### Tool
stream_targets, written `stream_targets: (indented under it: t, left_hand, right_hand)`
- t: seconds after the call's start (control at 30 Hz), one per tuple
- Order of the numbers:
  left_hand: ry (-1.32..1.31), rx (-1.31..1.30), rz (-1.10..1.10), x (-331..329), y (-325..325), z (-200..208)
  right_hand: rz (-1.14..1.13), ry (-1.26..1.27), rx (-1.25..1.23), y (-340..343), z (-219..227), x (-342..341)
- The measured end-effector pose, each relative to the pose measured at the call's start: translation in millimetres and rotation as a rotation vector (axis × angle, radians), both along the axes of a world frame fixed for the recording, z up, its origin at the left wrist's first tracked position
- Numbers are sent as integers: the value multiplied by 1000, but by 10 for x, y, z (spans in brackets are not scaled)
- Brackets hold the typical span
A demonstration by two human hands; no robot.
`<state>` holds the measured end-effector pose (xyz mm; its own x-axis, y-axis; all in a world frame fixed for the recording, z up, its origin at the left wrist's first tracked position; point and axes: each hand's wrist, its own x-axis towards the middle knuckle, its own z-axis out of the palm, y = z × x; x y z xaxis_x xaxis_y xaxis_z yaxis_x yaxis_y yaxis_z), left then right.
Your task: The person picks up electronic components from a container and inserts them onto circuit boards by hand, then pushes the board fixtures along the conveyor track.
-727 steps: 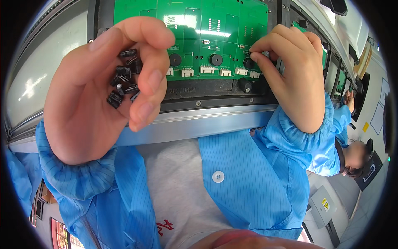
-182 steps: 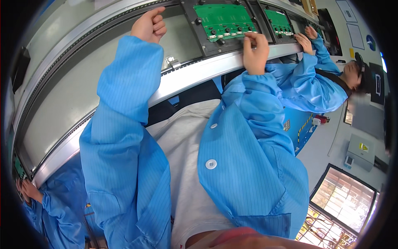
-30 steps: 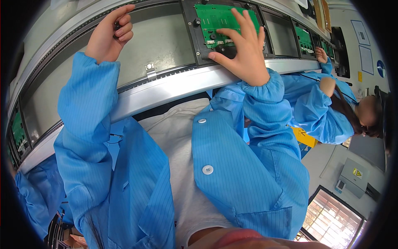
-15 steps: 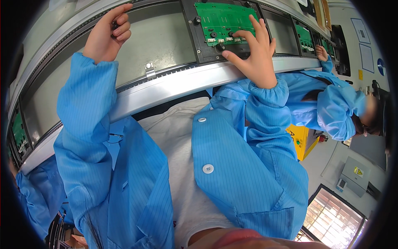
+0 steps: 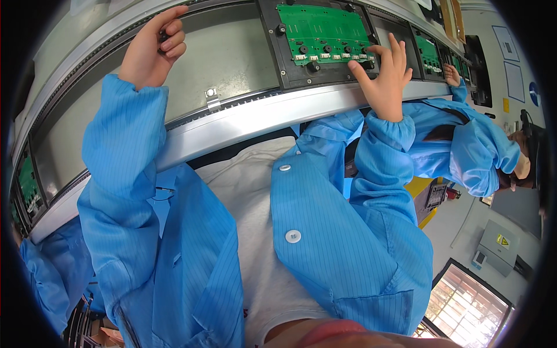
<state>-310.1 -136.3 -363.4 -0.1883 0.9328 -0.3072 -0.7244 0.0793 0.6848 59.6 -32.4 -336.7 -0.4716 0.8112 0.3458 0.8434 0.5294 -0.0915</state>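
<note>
A green circuit board [image 5: 325, 26] lies in a black carrier frame [image 5: 278, 58] on the conveyor line. Along its near edge are white connectors [image 5: 325, 56] and a row of round black buzzer-like parts [image 5: 325, 49]. My right hand [image 5: 387, 81] is over the board's near right corner, fingers spread. Its index fingertip is at the rightmost round part; whether it touches is unclear. My left hand [image 5: 154, 49] is raised left of the carrier above the conveyor. Its index finger points out while the other fingers curl round small black parts [image 5: 163, 37], mostly hidden.
A silver rail [image 5: 249, 122] runs along the near side of the line, with a small metal bracket [image 5: 213, 100]. More boards in carriers [image 5: 429, 55] stand farther right and at the far left [image 5: 28, 180]. A person in blue [image 5: 464, 139] works at right.
My right hand has moved right along the board's near edge, uncovering more round black parts. The carrier has shifted slightly right. My left hand stays nearly where it was.
</note>
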Motion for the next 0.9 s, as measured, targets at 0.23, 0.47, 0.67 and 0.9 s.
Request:
stream_targets:
  t: [0.23, 0.47, 0.67, 0.9]
  left_hand:
    - [4, 7, 25, -45, 3, -23]
    - [45, -3, 4, -6, 3, 98]
    - [3, -32, -13, 56, 43, 75]
    - [-9, -54, 13, 20, 54, 32]
  right_hand:
    - [35, 57, 29, -133, 67, -123]
    - [349, 89, -151, -674, 62, -989]
    - [195, 53, -128, -596, -13, -983]
    - [7, 36, -5, -251, -11, -354]
